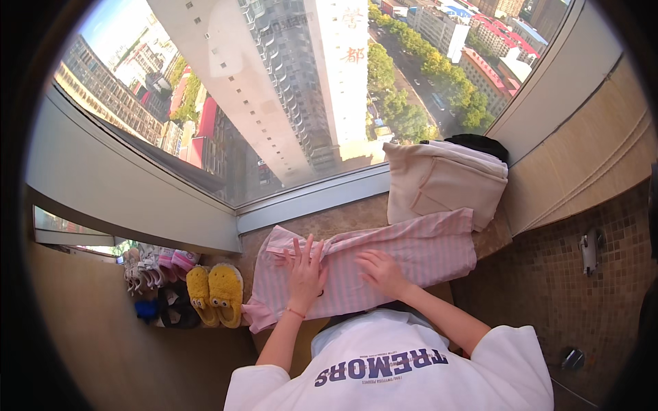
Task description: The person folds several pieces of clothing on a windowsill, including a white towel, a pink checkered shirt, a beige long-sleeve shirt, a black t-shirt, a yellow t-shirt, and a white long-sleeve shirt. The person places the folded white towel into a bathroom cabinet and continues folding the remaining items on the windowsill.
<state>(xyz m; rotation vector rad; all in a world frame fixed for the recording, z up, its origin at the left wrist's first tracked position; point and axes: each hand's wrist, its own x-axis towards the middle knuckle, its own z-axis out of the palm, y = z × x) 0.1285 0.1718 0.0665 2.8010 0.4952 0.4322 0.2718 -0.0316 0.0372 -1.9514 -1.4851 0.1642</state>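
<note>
A pink-and-grey striped garment (432, 251) lies spread lengthwise over a stone window ledge, with a pink cuff or collar part at its lower left end. My left hand (307, 275) rests on its left part, fingers spread, palm down. Flat on the middle of the cloth lies my right hand (383, 272), its fingers slightly bent. Neither hand visibly grips the fabric. Behind the garment's right end, a stack of folded clothes (442, 180), beige in front with white and black pieces behind, stands against the window corner and touches the striped cloth.
Yellow fuzzy slippers (226, 293) stand left of the garment, beside several other shoes (154, 264). The window frame (318, 198) runs behind the ledge (303, 223). At right are a cord on the wall and a metal faucet (590, 251) on mosaic tile.
</note>
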